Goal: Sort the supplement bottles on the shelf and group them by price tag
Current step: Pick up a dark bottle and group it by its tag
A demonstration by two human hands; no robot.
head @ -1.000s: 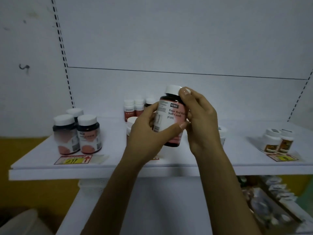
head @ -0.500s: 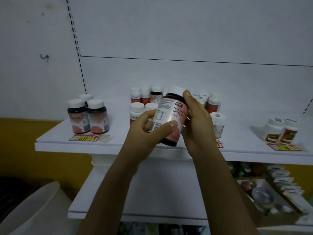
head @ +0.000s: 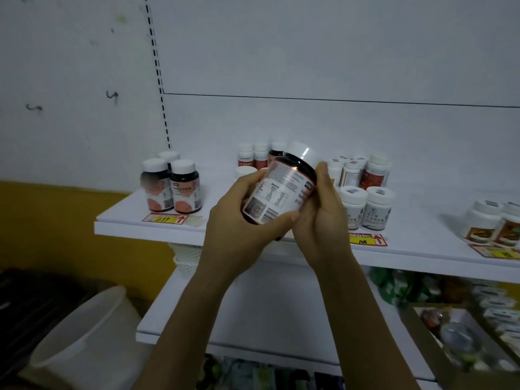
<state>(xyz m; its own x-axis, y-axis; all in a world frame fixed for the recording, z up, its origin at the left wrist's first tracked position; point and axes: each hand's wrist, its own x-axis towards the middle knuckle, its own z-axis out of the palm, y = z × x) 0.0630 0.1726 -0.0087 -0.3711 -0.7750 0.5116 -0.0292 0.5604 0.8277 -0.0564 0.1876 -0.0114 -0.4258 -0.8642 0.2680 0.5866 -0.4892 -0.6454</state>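
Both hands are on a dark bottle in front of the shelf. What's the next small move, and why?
Probably carry the dark bottle left and stand it beside the three matching bottles behind the leftmost price tag. Its white cap and pink label look like theirs, and the left hand and right hand hold it tilted, off the shelf.

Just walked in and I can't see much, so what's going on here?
A person holds a dark supplement bottle with a white cap in both hands, tilted, in front of the shelf. The left hand wraps its lower end, the right hand its side. Three similar dark bottles stand behind the yellow price tag at the shelf's left; the held one is not yet placed.
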